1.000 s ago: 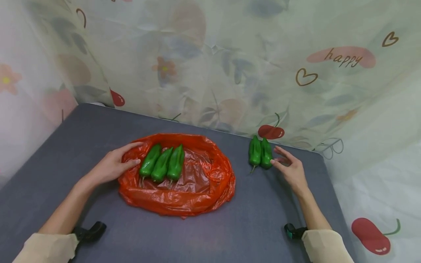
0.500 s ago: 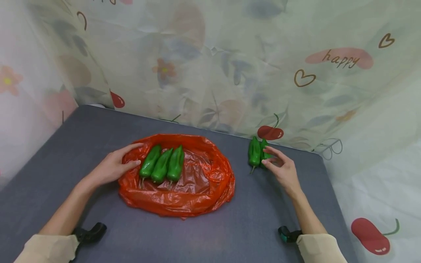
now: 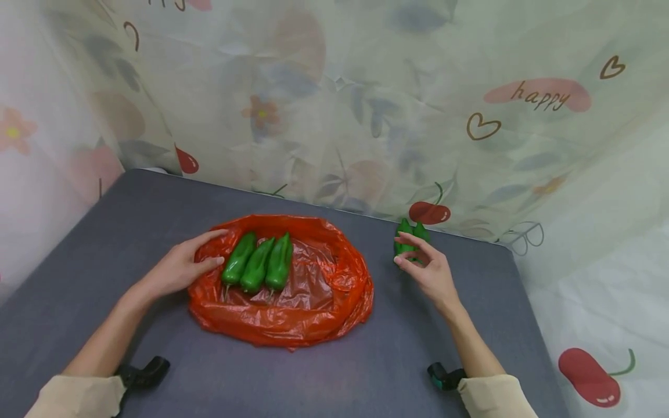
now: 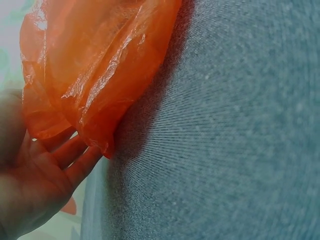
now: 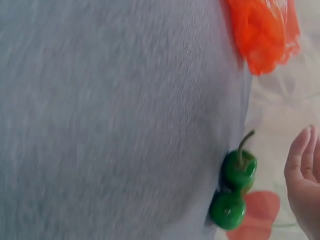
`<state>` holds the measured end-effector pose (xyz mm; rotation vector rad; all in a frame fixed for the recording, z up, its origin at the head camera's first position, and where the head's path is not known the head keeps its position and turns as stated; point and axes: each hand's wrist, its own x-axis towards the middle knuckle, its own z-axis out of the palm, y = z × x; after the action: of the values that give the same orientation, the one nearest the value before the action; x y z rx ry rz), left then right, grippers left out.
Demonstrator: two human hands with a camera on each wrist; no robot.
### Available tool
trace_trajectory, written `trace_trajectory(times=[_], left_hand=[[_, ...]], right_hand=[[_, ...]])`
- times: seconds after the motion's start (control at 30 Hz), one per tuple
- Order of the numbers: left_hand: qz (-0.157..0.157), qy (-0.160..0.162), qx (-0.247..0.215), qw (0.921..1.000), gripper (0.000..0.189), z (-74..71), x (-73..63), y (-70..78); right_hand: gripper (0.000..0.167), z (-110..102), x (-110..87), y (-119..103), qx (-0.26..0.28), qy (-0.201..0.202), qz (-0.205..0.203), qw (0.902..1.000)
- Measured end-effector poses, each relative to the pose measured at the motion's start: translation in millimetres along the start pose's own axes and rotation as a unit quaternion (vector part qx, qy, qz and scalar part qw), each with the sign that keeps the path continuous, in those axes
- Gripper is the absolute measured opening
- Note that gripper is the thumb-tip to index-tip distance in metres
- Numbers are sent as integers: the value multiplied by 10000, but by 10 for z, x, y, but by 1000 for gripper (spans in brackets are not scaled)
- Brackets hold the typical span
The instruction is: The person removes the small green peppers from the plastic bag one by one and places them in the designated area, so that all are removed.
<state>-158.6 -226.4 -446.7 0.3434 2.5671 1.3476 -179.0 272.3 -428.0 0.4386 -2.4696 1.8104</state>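
A patterned sheet [image 3: 340, 87] is hung behind the bag. A grey table [image 3: 397, 360] is spread beneath and around it. The bag [image 3: 292, 319], red plastic, is set down with its mouth widely opened and its rim rolled.

The left hand [image 3: 180, 264] is placed at the bag's left side; its fingers are rested on the bag, with thumb and forefinger held apart. The right hand [image 3: 428, 273] is raised to the right of the bag; its thumb and forefinger are parted and its grasp is unfilled.

Three green peppers [image 3: 256, 266] are laid side by side in the bag's left half, stems pointed toward the person. Two further peppers [image 3: 403, 248] are placed together to the right of the bag. These are partly covered by the right hand; from the blurred right wrist view, they appear untouched.
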Motion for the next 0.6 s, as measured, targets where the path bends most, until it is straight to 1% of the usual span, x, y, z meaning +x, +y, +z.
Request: trace_trajectory(times=[0.4,0.5,0.6], left_hand=[[68,-92,-79,9999,62,16,-11,3],[105,-68,-73,9999,61,16,-16,5],[141,-36,-118,9998,60,16,-15,6]], right_hand=[[51,338,7,-116,240,-438,-301,9983],[51,442,6,-162,160,-530,-317,9980],[49,550,8,-256,70,-609,-370,9974]])
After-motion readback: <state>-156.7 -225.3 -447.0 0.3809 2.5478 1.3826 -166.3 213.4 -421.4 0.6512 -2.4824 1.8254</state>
